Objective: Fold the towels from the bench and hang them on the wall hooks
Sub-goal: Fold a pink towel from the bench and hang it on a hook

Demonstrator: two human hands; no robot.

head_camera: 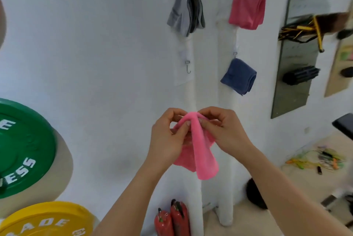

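Low in the centre of the frame, both hands meet in front of the white wall (pixel 95 44) and pinch the top of a pink towel (pixel 198 146). The left hand (pixel 168 134) closes thumb and fingers on the fold from the left; the right hand (pixel 225 128) clamps it from the right, fingertips almost touching those of the left. The fold arches over between the two hands, and the rest of the cloth hangs below them, one long strip falling towards the lower centre and a shorter bunch behind the left palm.

Above the hands, in the upper centre, a grey towel (pixel 183 12) hangs from a hook at the top, with a bare hook (pixel 188 67) on the wall beneath it. To the right of these a red-pink towel (pixel 247 9) hangs folded, and under it a dark blue towel (pixel 238 76), also folded, each from its own hook.

At the left edge a green weight plate (pixel 23 146) sits over a yellow weight plate (pixel 47 220). A tall mirror (pixel 298 60) leans at the upper right
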